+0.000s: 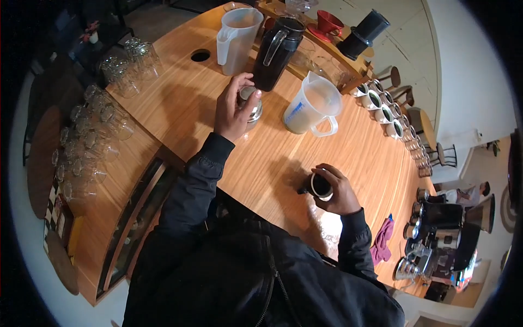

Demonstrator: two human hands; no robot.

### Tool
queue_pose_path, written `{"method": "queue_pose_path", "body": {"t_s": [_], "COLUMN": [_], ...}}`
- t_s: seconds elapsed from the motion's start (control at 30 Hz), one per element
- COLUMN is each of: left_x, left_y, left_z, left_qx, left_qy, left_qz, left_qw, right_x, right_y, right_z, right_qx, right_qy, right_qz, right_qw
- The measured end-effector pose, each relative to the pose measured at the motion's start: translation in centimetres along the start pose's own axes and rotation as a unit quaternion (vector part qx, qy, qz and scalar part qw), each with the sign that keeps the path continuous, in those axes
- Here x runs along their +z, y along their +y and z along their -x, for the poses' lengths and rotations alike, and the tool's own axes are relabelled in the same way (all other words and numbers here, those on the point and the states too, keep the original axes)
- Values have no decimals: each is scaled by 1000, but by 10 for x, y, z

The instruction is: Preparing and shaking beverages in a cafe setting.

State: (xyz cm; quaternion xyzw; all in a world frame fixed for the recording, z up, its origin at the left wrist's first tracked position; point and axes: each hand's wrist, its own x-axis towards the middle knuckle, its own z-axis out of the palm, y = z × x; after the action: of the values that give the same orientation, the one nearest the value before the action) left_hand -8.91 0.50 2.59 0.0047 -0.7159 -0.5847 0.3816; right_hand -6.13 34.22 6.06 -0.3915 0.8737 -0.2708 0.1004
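Note:
My left hand [236, 108] is curled around a small metal shaker [254, 112], near the dark-filled pitcher. My right hand [337, 190] grips a small cup with a white rim and a dark inside [321, 185], low over the wooden counter [261, 163]. Between and beyond my hands stands a translucent plastic measuring jug [314, 102] with blue marks. A lidded pitcher of dark liquid [278, 53] is just past my left hand, and a taller translucent jug [240, 41] stands beside it.
Upside-down clear glasses [90, 139] crowd the left side. White cups [384, 113] line the far right edge. A wooden rack holds a red coffee dripper [327, 25] and a dark cylindrical brewer [363, 34]. At right lie a maroon cloth [383, 243] and coffee equipment; a person [470, 195] is beyond.

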Motion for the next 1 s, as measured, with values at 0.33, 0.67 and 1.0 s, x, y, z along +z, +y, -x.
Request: {"method": "queue_pose_path", "body": {"t_s": [0.33, 0.67, 1.0], "left_x": [-11, 123, 185], "left_y": [35, 64, 27], "left_z": [85, 189, 209], "left_qx": [37, -147, -183], "left_qy": [183, -188, -251], "left_qz": [40, -31, 53], "left_qw": [982, 971, 949], "right_x": [-46, -63, 40], "right_y": [62, 92, 98], "right_z": [30, 76, 104], "right_qx": [-66, 78, 173], "right_qy": [-70, 180, 134], "right_qz": [57, -167, -500], "right_qw": [994, 966, 838]}}
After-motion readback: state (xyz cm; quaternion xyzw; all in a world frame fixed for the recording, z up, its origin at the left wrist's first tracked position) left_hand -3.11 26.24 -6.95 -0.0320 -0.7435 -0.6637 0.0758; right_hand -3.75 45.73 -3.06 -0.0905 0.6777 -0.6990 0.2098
